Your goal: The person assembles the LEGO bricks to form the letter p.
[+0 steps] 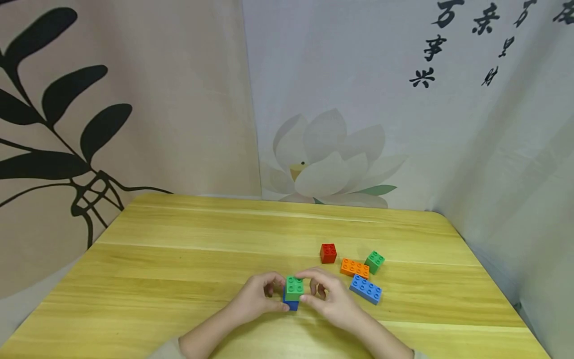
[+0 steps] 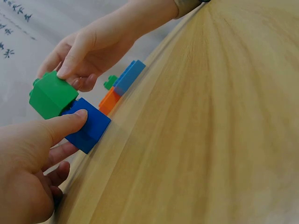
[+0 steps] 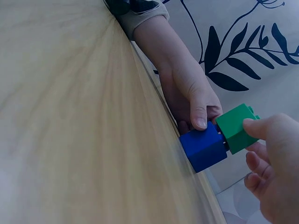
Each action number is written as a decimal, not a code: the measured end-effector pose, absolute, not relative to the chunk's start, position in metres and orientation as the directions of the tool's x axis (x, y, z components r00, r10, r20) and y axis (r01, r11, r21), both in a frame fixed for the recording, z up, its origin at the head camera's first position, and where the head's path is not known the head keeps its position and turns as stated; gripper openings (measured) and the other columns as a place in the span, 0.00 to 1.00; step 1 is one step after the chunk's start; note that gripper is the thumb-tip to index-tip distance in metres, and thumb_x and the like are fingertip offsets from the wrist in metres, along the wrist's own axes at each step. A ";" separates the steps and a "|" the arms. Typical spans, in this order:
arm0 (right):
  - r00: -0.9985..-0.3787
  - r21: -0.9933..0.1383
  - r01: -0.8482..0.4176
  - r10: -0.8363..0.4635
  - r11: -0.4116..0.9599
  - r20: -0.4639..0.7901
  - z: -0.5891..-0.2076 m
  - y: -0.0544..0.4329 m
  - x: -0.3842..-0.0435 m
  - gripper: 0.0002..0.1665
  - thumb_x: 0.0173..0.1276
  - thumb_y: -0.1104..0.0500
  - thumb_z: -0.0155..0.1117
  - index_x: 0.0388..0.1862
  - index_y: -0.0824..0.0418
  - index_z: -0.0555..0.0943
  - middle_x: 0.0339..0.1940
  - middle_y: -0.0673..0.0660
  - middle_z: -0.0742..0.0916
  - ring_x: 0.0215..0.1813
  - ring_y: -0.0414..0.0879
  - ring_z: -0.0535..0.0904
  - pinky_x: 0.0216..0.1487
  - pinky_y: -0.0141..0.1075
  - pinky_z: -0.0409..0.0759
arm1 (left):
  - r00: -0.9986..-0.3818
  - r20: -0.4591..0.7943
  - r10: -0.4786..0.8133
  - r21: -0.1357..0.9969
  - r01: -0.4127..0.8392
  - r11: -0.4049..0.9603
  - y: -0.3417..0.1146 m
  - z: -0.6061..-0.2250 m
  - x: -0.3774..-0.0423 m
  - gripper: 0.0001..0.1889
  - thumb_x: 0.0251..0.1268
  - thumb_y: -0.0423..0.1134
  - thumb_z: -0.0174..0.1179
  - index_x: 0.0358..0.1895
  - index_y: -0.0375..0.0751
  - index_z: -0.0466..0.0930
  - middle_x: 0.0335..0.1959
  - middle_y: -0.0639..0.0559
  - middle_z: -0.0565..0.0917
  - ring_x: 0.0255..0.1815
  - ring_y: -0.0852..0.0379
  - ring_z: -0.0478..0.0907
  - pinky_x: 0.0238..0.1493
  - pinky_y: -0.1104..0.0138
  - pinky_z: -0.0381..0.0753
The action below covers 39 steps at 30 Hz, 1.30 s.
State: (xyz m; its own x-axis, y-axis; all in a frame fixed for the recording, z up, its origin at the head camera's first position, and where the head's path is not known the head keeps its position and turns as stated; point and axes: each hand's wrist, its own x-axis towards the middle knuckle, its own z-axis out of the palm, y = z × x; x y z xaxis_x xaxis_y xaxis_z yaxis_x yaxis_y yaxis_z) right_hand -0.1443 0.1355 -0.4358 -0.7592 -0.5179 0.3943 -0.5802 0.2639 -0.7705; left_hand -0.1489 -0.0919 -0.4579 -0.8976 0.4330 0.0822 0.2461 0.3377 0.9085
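While our left hand [image 1: 252,300] pinches the dark blue block [image 3: 202,148] between our hands, our right hand [image 1: 333,301] pinches the green block [image 1: 294,289] above; both seem light, stiff, best held by flat sides.

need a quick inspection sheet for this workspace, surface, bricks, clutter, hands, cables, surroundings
Surface: wooden table, light grain, no spill visible
Job's things: held green brick atop dark blue brick, studs showing between them, so apparently not fully pressed together
Clutter: red brick, orange brick, loose green brick and lighter blue brick, lying beyond and beside the right hand
Grippers: left hand holds the dark blue brick; right hand's fingers pinch the held green brick
Cables: nothing seen
Surroundings: pale backdrop printed with dark leaves, flower and writing
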 end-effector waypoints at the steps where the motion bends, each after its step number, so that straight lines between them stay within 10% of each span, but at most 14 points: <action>1: -0.760 -0.769 -0.581 -0.518 0.268 0.394 -0.436 0.135 -0.145 0.23 0.61 0.62 0.69 0.56 0.50 0.78 0.31 0.56 0.79 0.30 0.39 0.70 0.28 0.30 0.73 | -0.898 0.083 0.432 0.908 0.247 0.338 -0.092 -0.458 -0.149 0.19 0.43 0.36 0.76 0.41 0.43 0.81 0.32 0.58 0.80 0.31 0.56 0.68 0.31 0.70 0.69; 29: -0.769 -0.784 -0.560 -0.520 0.269 0.372 -0.403 0.124 -0.131 0.21 0.58 0.71 0.68 0.51 0.64 0.79 0.35 0.52 0.80 0.24 0.48 0.69 0.24 0.28 0.68 | -0.892 0.091 0.442 0.908 0.256 0.331 -0.092 -0.459 -0.151 0.19 0.45 0.36 0.76 0.42 0.42 0.80 0.33 0.57 0.79 0.31 0.55 0.67 0.30 0.71 0.68; 39: -0.794 -0.825 -0.497 -0.527 0.271 0.305 -0.401 0.126 -0.133 0.20 0.58 0.71 0.69 0.51 0.64 0.80 0.31 0.51 0.80 0.25 0.37 0.68 0.25 0.28 0.70 | -0.895 0.092 0.436 0.907 0.256 0.335 -0.092 -0.459 -0.151 0.19 0.44 0.36 0.76 0.41 0.42 0.81 0.33 0.58 0.80 0.31 0.55 0.68 0.31 0.70 0.69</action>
State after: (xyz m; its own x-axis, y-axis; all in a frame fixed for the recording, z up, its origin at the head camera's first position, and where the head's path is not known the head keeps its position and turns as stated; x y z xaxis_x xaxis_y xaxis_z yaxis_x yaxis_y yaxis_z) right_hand -0.1332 0.1255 -0.4009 -0.7936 -0.5265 0.3050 -0.4966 0.2708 -0.8246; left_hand -0.1508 -0.0920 -0.4587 -0.8954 0.4356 0.0923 0.2565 0.3351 0.9066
